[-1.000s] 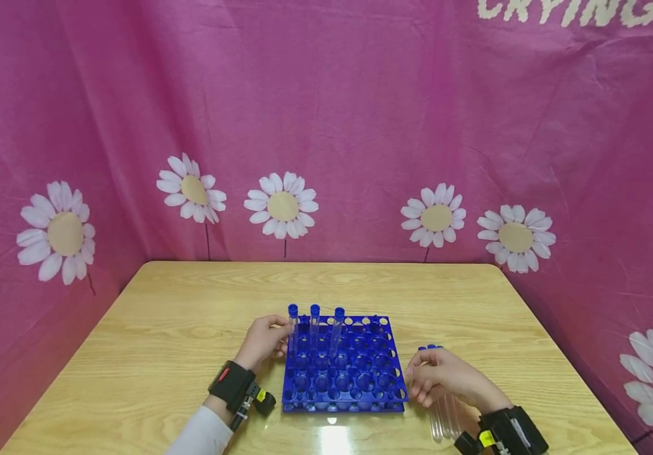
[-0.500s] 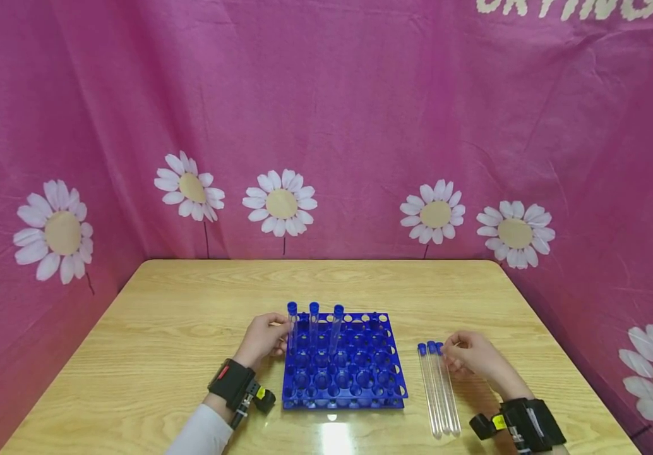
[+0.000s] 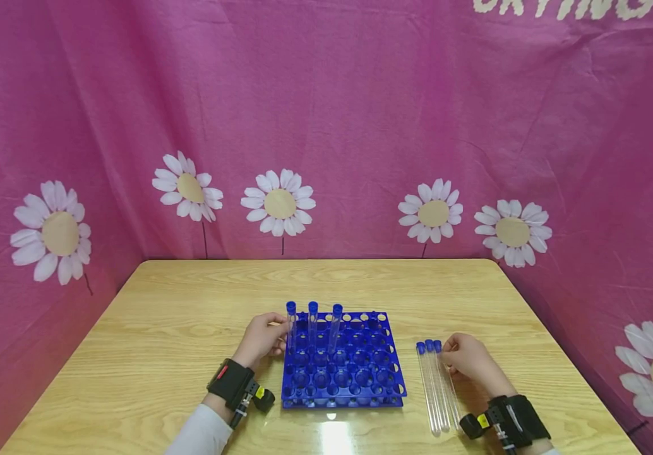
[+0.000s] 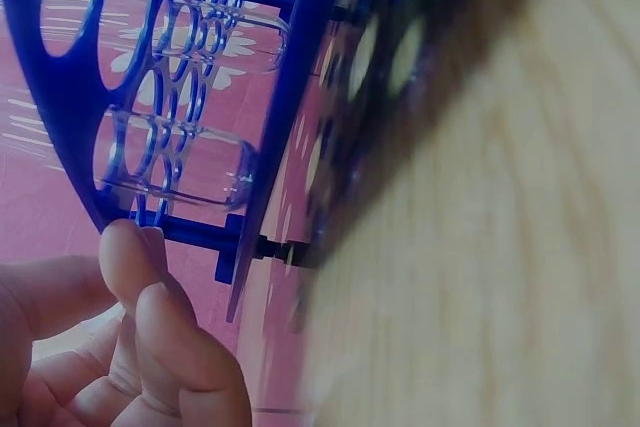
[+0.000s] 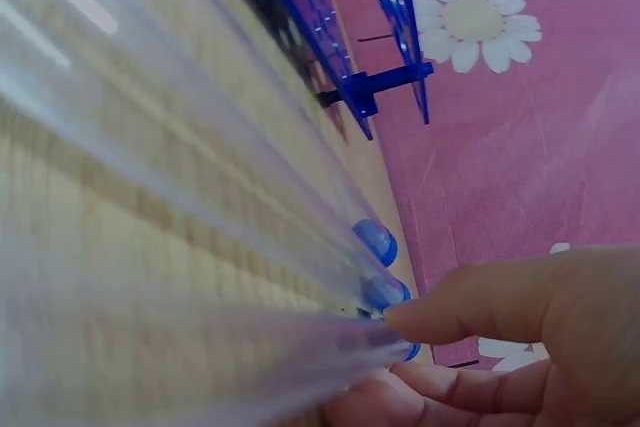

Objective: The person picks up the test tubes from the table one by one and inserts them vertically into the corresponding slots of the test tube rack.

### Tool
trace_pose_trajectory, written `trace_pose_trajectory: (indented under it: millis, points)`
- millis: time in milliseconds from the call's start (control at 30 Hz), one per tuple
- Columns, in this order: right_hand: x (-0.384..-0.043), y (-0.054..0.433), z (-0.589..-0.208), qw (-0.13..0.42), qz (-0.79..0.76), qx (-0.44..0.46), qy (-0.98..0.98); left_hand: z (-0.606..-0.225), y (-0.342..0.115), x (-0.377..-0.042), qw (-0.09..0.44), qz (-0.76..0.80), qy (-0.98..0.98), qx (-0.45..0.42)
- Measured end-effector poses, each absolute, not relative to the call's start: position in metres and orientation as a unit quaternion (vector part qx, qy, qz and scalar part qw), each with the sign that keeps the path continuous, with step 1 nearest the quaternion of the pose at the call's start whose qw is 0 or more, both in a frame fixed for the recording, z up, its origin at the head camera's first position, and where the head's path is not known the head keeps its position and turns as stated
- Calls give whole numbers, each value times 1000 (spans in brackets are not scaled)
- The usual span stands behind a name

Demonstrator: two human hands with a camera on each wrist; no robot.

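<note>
A blue test tube rack (image 3: pixel 343 379) stands on the table, with three blue-capped test tubes (image 3: pixel 313 325) upright in its left back part. My left hand (image 3: pixel 263 338) is at the rack's left side; in the left wrist view, its thumb and fingertips (image 4: pixel 130 257) grip the upper plate's corner. To the right of the rack, several capped clear test tubes lie side by side, among them a left one (image 3: pixel 425 385). My right hand (image 3: pixel 471 360) pinches the rightmost test tube (image 5: pixel 250 357) near its capped end, between thumb and fingers. The thumb partly hides that cap.
The wooden table (image 3: pixel 190 297) ends at a pink cloth (image 3: pixel 349 126) printed with white daisies, which hangs behind it and at both sides. Most of the rack's holes hold no tube.
My right hand moved from beside the rack's right edge to the lying test tubes, and now pinches the rightmost one, its lower end shifted slightly apart. The left hand stays at the rack.
</note>
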State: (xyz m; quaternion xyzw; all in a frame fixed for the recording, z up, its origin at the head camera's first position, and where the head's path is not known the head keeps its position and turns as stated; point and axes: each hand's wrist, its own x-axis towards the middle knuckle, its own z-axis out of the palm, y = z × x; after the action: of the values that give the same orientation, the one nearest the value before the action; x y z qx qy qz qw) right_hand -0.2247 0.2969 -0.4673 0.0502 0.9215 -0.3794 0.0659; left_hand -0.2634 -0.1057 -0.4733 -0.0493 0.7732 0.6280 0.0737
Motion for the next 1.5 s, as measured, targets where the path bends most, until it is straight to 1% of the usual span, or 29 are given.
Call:
trace_pose_trajectory:
  millis: [333,533,700,933,1133,1367,1500]
  points:
    - [-224,288,-464,61,-331,57,940,-474,-106,-264,79,632,769,-50]
    - [-225,293,-462,69,-337,58,937,-475,-107,-264,79,631,770,-49]
    - [-224,299,-457,56,-344,51,936,-475,-106,-264,79,630,771,-51]
    - [-219,298,-428,17,-369,31,929,-475,-106,-266,77,631,770,-53]
    - [-216,285,-404,-21,-382,6,924,-476,-106,-267,73,630,771,-54]
    - [-209,255,-382,-97,-351,-15,931,-478,-106,-268,72,629,772,-54]
    - [-206,236,-372,-131,-352,-24,926,-478,-106,-267,74,628,773,-54]
